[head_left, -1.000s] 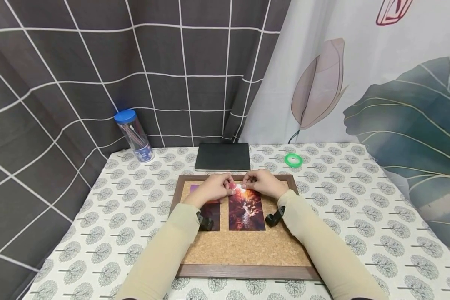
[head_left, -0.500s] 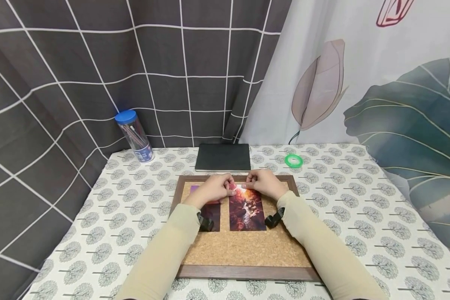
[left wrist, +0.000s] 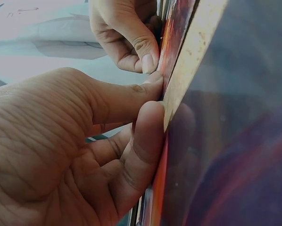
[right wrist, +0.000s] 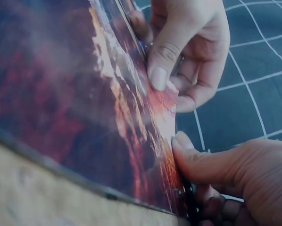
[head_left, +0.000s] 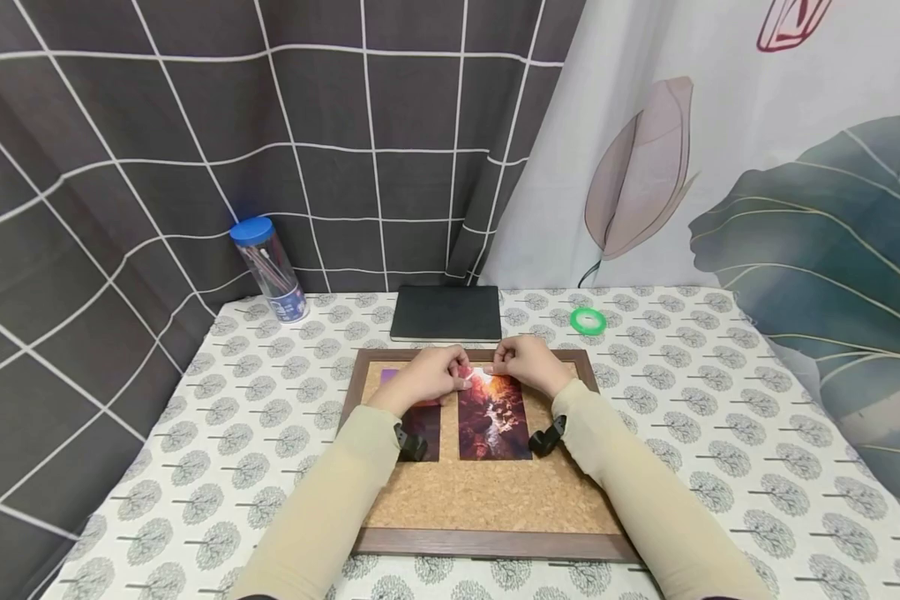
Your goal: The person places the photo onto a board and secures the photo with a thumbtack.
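A glossy photo in red, orange and dark tones (head_left: 493, 425) lies upright on a wood-framed corkboard (head_left: 487, 500). My left hand (head_left: 429, 375) pinches its top left corner between thumb and fingers. At the top edge, to the right, my right hand (head_left: 531, 365) pinches the photo, thumb on the rim in the right wrist view (right wrist: 235, 174) and the other fingers partly hidden. Only a small gap separates the two thumbs. Left of this photo, a second, purple-and-dark photo (head_left: 426, 421) lies partly under my left hand and wrist camera.
Behind the corkboard lies a black notebook (head_left: 446, 313). A green tape roll (head_left: 576, 322) sits at the back right. To the back left stands a clear jar with a blue lid (head_left: 270, 267), thin sticks inside. Curtains (head_left: 412, 100) hang behind the table.
Both hands keep their places at the photo's top edge. The right hand's fingers shift very slightly; otherwise the scene looks the same.
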The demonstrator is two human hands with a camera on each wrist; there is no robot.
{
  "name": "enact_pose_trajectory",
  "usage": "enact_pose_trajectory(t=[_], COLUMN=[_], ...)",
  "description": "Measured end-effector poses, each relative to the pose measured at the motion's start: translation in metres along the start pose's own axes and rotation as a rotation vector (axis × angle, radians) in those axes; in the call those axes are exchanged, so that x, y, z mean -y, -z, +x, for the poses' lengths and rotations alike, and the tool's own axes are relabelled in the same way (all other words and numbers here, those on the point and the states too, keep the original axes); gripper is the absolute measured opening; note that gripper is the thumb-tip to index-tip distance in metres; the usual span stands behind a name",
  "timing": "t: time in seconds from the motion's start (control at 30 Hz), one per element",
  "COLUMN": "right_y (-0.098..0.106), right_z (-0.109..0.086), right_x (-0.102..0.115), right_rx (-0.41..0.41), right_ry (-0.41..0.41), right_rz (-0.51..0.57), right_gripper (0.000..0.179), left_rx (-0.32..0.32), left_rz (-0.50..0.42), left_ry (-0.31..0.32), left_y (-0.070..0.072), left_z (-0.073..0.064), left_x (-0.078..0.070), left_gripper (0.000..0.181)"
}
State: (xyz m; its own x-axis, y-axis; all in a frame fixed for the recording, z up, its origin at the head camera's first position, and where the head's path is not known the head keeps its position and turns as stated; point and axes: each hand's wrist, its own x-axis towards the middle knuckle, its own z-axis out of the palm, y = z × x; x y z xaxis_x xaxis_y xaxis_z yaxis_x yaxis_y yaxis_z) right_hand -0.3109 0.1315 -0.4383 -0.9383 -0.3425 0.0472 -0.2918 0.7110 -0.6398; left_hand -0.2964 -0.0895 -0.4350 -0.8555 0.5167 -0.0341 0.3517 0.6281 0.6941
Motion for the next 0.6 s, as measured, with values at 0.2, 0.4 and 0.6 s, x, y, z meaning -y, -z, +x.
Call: enact_pose_trajectory(t=[0.2, 0.4, 0.6], right_y=[-0.001, -0.001, 0.003], right_z=[0.001, 0.002, 0.002], right_x=[-0.002, -0.019, -0.030], right_rx=[0.000, 0.010, 0.010], right_ry=[0.036, 0.159, 0.244], right_rz=[0.015, 0.046, 0.084], right_gripper=[0.020, 0.012, 0.006], left_rx=[-0.004, -0.006, -0.028], left_rz=[0.009, 0.006, 0.030], left_ry=[0.001, -0.009, -0.024], left_y=[0.001, 0.000, 0.000], left_z=[0.001, 0.000, 0.001], left_x=[0.001, 0.004, 0.004], left_gripper=[0.021, 0.020, 0.020])
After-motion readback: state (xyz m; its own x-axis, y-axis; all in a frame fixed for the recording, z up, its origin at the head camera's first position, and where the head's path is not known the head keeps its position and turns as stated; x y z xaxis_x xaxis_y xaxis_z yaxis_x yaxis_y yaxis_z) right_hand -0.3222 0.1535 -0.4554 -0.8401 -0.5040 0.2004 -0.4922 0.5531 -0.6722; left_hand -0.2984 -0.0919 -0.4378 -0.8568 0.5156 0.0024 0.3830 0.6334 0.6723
